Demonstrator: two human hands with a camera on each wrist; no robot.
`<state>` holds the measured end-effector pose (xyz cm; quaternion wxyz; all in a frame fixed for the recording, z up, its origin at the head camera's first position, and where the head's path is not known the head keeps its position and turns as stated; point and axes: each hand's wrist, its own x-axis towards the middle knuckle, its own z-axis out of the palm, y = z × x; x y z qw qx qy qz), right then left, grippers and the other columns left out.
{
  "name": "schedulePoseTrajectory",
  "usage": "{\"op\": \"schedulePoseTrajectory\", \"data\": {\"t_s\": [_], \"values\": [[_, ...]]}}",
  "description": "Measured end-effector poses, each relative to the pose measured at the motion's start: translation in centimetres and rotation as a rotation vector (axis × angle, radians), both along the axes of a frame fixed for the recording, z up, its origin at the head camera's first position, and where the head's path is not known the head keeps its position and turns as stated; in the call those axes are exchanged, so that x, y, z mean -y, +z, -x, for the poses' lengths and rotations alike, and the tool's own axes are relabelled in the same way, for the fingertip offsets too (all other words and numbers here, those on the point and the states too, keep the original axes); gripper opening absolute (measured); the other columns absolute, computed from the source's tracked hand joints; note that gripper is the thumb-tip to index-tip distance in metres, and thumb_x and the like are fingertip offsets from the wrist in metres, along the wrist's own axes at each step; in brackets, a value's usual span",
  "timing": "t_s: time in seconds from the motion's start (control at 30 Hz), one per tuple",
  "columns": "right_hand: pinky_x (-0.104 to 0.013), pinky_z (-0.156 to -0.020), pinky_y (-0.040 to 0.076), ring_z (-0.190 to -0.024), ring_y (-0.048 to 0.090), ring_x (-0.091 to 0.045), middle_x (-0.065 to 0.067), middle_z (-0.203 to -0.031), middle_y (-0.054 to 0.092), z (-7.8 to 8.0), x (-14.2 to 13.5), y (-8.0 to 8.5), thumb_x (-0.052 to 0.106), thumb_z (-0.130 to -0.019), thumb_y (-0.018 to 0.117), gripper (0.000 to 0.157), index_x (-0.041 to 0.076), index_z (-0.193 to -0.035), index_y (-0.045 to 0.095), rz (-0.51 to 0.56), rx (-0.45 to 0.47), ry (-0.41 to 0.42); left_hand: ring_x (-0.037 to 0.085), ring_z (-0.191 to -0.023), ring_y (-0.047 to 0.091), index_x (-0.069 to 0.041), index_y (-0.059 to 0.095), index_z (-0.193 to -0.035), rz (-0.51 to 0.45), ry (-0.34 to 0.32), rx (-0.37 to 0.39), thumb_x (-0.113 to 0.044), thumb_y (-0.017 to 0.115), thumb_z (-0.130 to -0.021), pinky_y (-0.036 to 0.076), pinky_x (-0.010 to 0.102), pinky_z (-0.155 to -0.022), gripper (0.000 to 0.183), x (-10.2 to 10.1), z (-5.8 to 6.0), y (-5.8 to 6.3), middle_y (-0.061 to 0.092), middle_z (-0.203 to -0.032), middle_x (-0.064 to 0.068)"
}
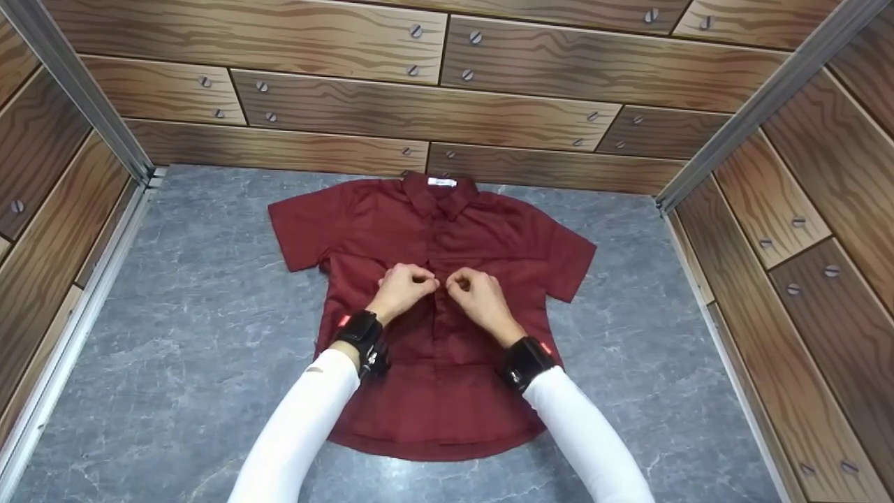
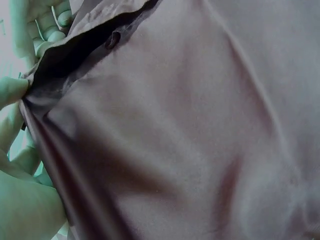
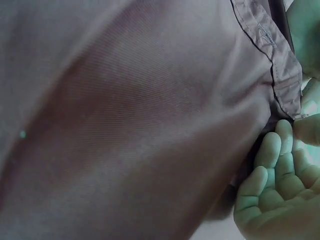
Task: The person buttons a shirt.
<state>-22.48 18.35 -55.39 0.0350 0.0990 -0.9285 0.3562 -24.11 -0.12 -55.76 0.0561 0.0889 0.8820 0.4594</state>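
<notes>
A dark red short-sleeved button shirt (image 1: 412, 412) lies spread front side up, with its collar (image 1: 457, 199) at the far end. My left hand (image 1: 405, 288) pinches the edge of its front opening at mid-chest with thumb and fingertips. Just across the opening, my right hand (image 1: 480, 297) pinches the other front edge, the two sets of fingertips close together. A small dark button (image 2: 112, 40) shows on the cloth in the left wrist view. In the right wrist view, a stitched buttonhole (image 3: 267, 35) runs along the placket. The fabric between the fingertips is mostly hidden.
Under the shirt is a grey marbled surface (image 1: 195, 335). Wood-patterned panels (image 1: 349, 105) stand behind it and on both sides, with metal rails (image 1: 761, 105) at the corners. A white label (image 1: 441, 182) sits inside the collar.
</notes>
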Motion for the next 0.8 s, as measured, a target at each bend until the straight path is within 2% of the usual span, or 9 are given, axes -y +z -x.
{"op": "schedulePoseTrajectory", "data": {"t_s": [0.2,0.4,0.6,0.8], "values": [[-0.028,-0.066,0.048,-0.069,0.061,-0.009,0.010,-0.079,0.068,0.03,0.12,0.17,0.022,-0.086,0.062,0.007,0.022,-0.084,0.069,-0.022,0.003,-0.016,0.017,-0.105,0.063,-0.021,0.078,-0.093,-0.043,-0.042,-0.024,-0.030,0.070,-0.082,0.038,0.054,-0.095,0.017,0.30,-0.08,-0.19,0.072,-0.100,-0.006],[-0.028,-0.067,0.048,-0.070,0.060,-0.009,0.009,-0.078,0.068,-0.05,0.24,0.41,0.022,-0.084,0.062,0.006,0.023,-0.083,0.069,-0.031,0.039,-0.039,0.018,-0.107,0.062,-0.019,0.075,-0.099,-0.038,-0.082,-0.037,-0.030,0.064,-0.089,0.036,0.053,-0.096,0.018,0.31,-0.24,-0.31,0.068,-0.104,-0.003],[-0.030,-0.071,0.050,-0.076,0.064,-0.010,0.006,-0.082,0.069,-0.11,0.36,0.68,0.022,-0.086,0.063,0.007,0.020,-0.089,0.069,0.025,0.073,-0.023,0.021,-0.102,0.062,-0.019,0.071,-0.096,0.004,-0.082,-0.071,-0.028,0.059,-0.093,0.034,0.052,-0.091,0.016,-0.03,-0.35,-0.39,0.065,-0.099,-0.001],[-0.027,-0.064,0.049,-0.069,0.062,-0.008,0.007,-0.080,0.069,0.04,0.15,0.61,0.024,-0.089,0.064,0.007,0.020,-0.089,0.070,0.068,0.066,-0.011,0.022,-0.105,0.063,-0.017,0.075,-0.099,0.004,-0.061,-0.077,-0.028,0.064,-0.090,0.036,0.052,-0.092,0.018,-0.12,-0.15,-0.43,0.069,-0.103,0.000]]}}
